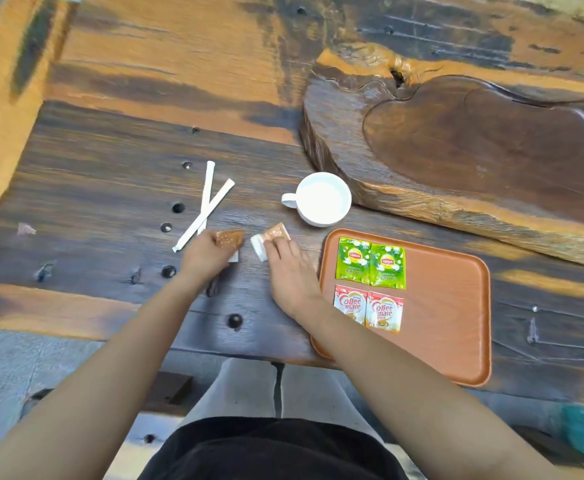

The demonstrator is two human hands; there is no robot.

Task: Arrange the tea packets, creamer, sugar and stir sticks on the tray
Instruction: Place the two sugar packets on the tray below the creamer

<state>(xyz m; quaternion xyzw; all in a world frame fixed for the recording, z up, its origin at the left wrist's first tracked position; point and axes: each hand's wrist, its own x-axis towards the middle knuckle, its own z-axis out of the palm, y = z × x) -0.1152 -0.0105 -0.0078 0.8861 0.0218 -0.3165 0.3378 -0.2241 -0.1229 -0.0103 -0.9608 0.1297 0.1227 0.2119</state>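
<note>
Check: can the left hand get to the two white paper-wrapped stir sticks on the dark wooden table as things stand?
Probably yes. The white paper-wrapped stir sticks lie crossed just beyond the left hand, with nothing between. But that hand already holds a brown sugar packet, so it likely must set it down first.

White mug [321,199], empty, upright on dark weathered wood bench [110,188], handle pointing left. Just beside it, right and behind: carved dark wood slab [474,150] with shallow hollow. Black bolt holes across bench.
</note>
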